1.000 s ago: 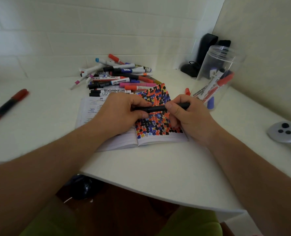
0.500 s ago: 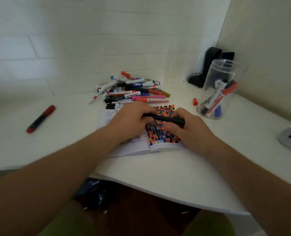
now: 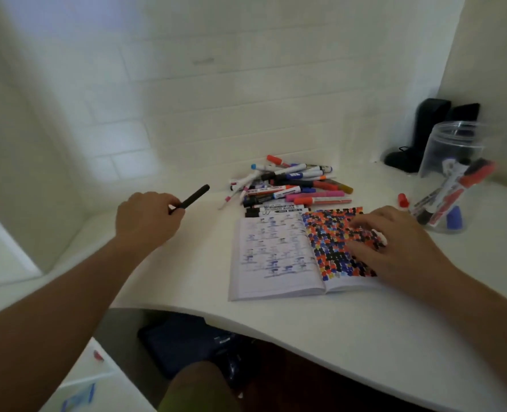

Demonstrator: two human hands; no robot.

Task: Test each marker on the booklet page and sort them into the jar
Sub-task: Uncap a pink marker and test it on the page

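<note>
My left hand point(image 3: 148, 217) grips a black marker point(image 3: 194, 197) by one end, held out over the left part of the table with its far end pointing up and right. My right hand point(image 3: 394, 248) rests with spread fingers on the booklet's point(image 3: 276, 257) right page, which is covered in coloured dabs. A pile of markers point(image 3: 293, 187) lies just behind the booklet. The clear jar point(image 3: 451, 176) stands at the right with several markers leaning inside it.
A loose red cap point(image 3: 403, 200) lies between the booklet and the jar. A black object point(image 3: 424, 135) stands in the back right corner behind the jar. The white table's curved front edge point(image 3: 246, 319) runs close below the booklet. Tiled wall closes the back.
Both hands held the black marker over the booklet. My left hand has now carried it away to the left, and my right hand has let go and settled on the page.
</note>
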